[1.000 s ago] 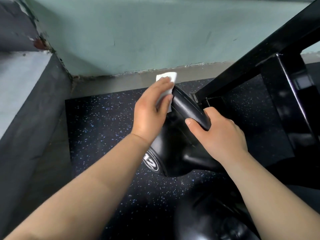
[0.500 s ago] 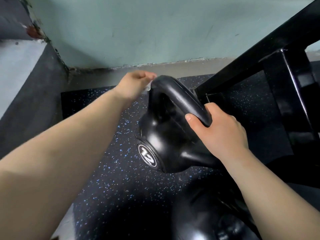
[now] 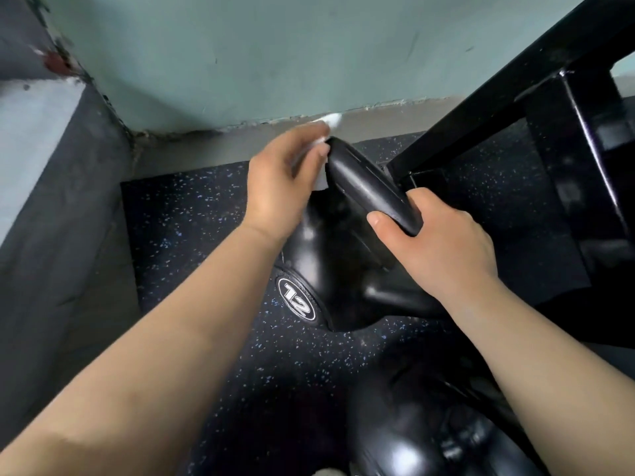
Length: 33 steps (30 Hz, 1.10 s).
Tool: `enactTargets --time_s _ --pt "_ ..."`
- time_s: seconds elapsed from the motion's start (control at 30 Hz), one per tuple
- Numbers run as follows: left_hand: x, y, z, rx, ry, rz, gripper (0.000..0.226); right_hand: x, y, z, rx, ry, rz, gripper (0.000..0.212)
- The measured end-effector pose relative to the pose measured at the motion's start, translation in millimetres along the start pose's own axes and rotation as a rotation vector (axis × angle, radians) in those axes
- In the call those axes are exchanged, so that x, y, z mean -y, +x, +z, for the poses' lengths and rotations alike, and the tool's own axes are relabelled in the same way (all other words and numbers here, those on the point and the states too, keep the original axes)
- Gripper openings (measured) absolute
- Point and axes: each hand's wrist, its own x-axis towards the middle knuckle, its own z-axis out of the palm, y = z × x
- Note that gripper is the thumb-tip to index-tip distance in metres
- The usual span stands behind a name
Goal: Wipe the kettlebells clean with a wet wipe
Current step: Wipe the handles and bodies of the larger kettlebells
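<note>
Pressing a white wet wipe [image 3: 321, 159] against the upper end of the glossy black kettlebell's handle, left hand [image 3: 280, 187] sits just above centre of the frame, fingers [image 3: 302, 146] curled shut over the wipe so only its edges show. Gripping the lower end of that same handle, right hand [image 3: 443, 249] wraps closed around the bar, thumb on top, steadying the tilted black kettlebell marked 12 [image 3: 330, 286] on the dark speckled rubber floor mat [image 3: 192, 235]. Running from upper left down to lower right, handle's long axis lies straight between the two hands, so a coming stroke likely slides the wipe down-right along the bar toward the right hand; left hand already touching, clearly the nearer for wiping. Compared with half a second ago, left hand now back on the near face of the handle, wipe showing again, right grip unchanged. Lying at the lower right edge, a second black kettlebell [image 3: 412, 438], untouched.
</note>
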Motion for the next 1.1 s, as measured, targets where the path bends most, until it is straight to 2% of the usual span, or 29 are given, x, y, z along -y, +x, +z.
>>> enactTargets --time_s 0.1,0.17,0.23,0.3,0.4,0.47,0.53,0.6,0.7,0.83,0.9,0.97,1.03,1.1 --pt "20.7 4.2 3.5 -0.150 0.096 -0.254 0.020 0.0 -0.8 1.0 -0.017 -0.004 -0.002 0.044" --pt "44.1 -2.9 4.8 -0.097 0.217 -0.427 0.021 0.7 -1.1 1.0 -0.019 -0.010 -0.004 0.045" --pt "61.2 -17.2 4.0 -0.031 0.266 -0.518 0.021 1.3 -1.3 0.4 -0.013 -0.003 0.000 0.044" --pt "66.4 -28.4 0.6 -0.060 0.200 -0.529 0.019 1.0 -1.4 0.2 -0.006 0.003 0.006 0.044" --pt "53.2 -37.2 3.3 -0.214 0.092 -0.471 0.014 1.4 -1.9 -0.1 0.006 0.003 0.006 0.041" --pt "37.6 -42.7 12.9 -0.292 0.050 -0.381 0.014 1.0 -2.1 -0.6 0.007 0.008 0.003 0.040" --pt "30.4 -48.7 19.0 -0.282 0.090 -0.226 0.019 0.2 -1.7 -0.5 0.006 0.016 0.002 0.040" --pt "37.2 -54.2 18.4 -0.150 0.256 -0.027 0.022 -0.5 -1.9 0.5 0.006 0.014 -0.002 0.040" --pt "54.0 -59.7 15.0 0.211 0.515 0.179 0.020 -0.9 -0.9 0.7 0.000 0.013 0.002 0.039" --pt "52.4 -42.3 24.8 0.315 0.808 0.455 0.027 -1.5 -0.9 1.6 -0.004 0.021 0.002 0.039" --pt "29.0 -29.2 30.0 0.479 0.941 0.415 0.024 -1.4 -0.7 1.8 -0.009 0.024 0.005 0.040" --pt "17.3 -23.1 37.0 0.585 1.063 0.277 0.027 -1.2 -0.8 1.2 -0.009 0.030 0.005 0.040" --pt "13.4 -29.8 36.0 0.608 1.045 0.139 0.027 -1.4 -0.7 0.7 -0.003 0.030 0.003 0.041" --pt "14.1 -43.4 24.6 0.556 0.869 0.068 0.024 -1.7 -0.5 0.8 0.012 0.022 -0.007 0.042"
